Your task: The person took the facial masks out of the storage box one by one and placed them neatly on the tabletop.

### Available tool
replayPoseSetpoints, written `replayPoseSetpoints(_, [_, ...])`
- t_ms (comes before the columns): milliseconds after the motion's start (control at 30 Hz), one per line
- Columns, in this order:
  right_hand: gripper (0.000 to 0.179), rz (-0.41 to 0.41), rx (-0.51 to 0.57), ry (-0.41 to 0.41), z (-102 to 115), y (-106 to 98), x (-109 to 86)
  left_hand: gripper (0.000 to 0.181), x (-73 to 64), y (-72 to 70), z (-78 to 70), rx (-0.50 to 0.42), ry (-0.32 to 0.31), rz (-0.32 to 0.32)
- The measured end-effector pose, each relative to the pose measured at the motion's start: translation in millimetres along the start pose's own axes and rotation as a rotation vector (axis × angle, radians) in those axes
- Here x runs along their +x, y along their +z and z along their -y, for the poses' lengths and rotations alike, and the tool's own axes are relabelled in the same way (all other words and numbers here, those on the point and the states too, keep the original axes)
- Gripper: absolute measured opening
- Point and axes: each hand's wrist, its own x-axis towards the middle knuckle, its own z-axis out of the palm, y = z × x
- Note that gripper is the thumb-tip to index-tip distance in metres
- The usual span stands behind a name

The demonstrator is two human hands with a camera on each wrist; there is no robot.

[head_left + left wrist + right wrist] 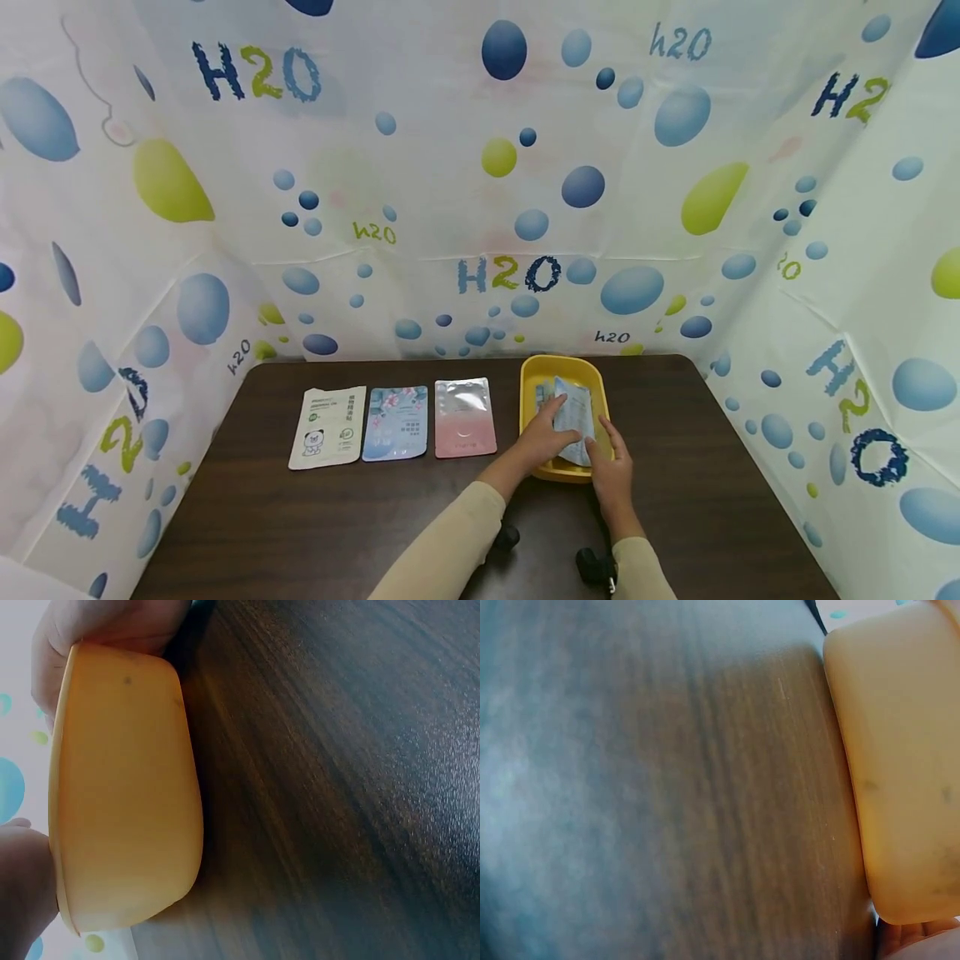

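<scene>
A light-blue sachet (574,407) lies in the yellow tray (530,373). Part of another bluish packet (541,393) shows beside it. My left hand (542,437) reaches over the tray's near-left side, its fingers and thumb extended and touching the sachet. At the tray's right front corner, my right hand (613,475) holds the wall, thumb inside and fingers along the outer side. The left wrist view shows the tray's outer wall (127,787) between both hands. Only a few fingers (915,930) appear past the wall in the right wrist view.
Left of the tray, three flat packets lie in a row: a cream one with a bear (327,427), a blue floral one (395,423) and a pink-silver one (465,418). The dark wooden table (360,525) meets a patterned cloth (450,167) behind.
</scene>
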Motion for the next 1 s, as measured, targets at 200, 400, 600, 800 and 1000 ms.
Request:
replayPoseSetpoints(200, [0.054,0.006,0.000,0.002,-1,-1,0.2,0.069,1.1,2.1,0.5,-0.033,0.016,-0.043])
replayPoseSetpoints(400, [0.055,0.009,-0.030,0.029,3,-1,-1.1,0.060,3.6,0.6,1.9,-0.069,0.027,-0.046])
replayPoseSetpoints(600, [0.055,0.030,-0.002,0.030,25,0,-11.1,0.064,4.6,-0.6,4.0,-0.100,0.048,-0.046])
replayPoseSetpoints(800, [0.054,0.036,0.017,0.020,38,0,-16.8,0.053,4.7,-1.4,7.8,-0.139,0.033,-0.098])
replayPoseSetpoints(1000, [0.055,0.029,0.024,0.017,16,0,-7.3,0.049,4.1,-5.6,7.3,-0.167,0.066,-0.146])
